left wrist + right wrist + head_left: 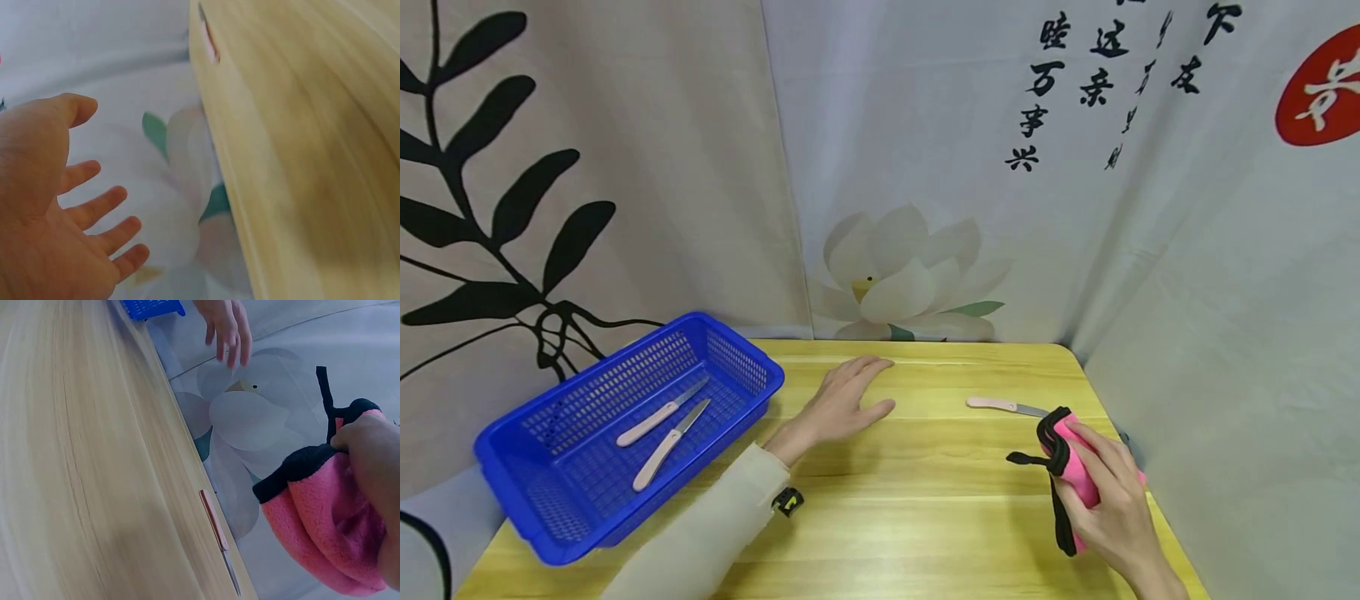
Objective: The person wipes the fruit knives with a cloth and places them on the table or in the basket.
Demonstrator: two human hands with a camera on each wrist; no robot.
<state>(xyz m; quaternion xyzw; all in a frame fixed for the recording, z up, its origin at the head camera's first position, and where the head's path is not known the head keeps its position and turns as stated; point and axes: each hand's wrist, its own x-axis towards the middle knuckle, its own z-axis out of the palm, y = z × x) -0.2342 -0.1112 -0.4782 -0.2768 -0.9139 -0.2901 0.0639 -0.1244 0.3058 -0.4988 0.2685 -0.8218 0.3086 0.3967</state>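
My right hand grips a folded pink cloth with black edging and a black hanging loop, held over the right side of the table. Just beyond the cloth lies a knife with a pale pink handle, its blade pointing right and partly overlapped by the cloth in the head view. Over the table's back middle, my left hand reaches out with fingers spread and nothing in them. The left wrist view shows its palm and loosely extended fingers.
A blue plastic basket stands at the table's left. Inside it lie two knives, one behind the other. White printed curtains border the wooden table at the back and sides.
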